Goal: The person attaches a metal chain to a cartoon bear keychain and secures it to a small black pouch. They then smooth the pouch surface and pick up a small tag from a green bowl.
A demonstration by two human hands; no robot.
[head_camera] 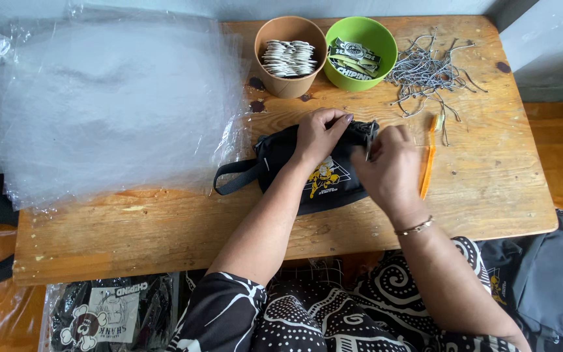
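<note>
Black waist pouch (pixel 307 176) lies mid-table (pixel 164 228), strap trailing left. Left hand (pixel 319 133) presses its upper edge, fingers curled over it. Right hand (pixel 391 168) pinches the pouch's right end beside an orange pen (pixel 427 171).

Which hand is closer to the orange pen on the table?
The right hand. It sits just left of the orange pen, almost touching it, at the end of the black pouch. The left hand rests farther left on the pouch.
</note>
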